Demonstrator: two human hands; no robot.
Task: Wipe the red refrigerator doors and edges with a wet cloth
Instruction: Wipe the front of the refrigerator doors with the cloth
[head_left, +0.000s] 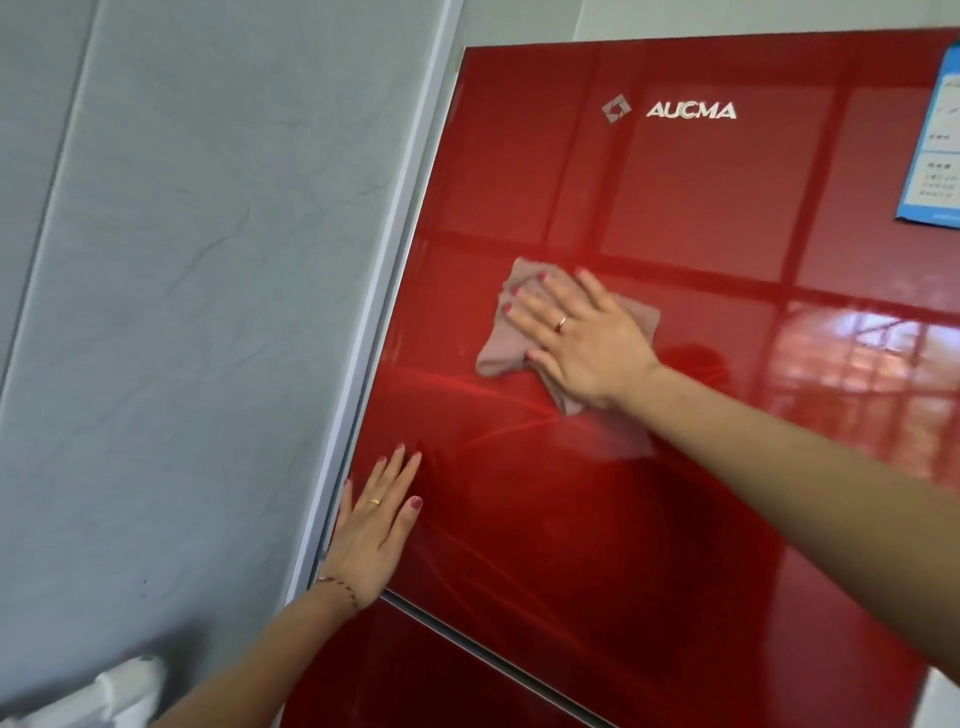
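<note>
The glossy red refrigerator upper door (675, 208) fills the right of the view, with a silver AUCMA logo (691, 110) near its top. My right hand (582, 343) lies flat with straight fingers on a crumpled pink-brown cloth (498, 358), pressing it against the middle of the door. My left hand (374, 525) rests flat with spread fingers on the door's lower left corner, close to the silver left edge (395, 291). A narrow gap (467, 649) below separates the upper door from the lower red door (389, 686).
A grey wall panel (182, 312) stands directly left of the refrigerator. A blue-and-white sticker (935, 150) sits on the door's upper right. A white object (119, 686), blurred, is at the bottom left. Faint streaks show on the door below the cloth.
</note>
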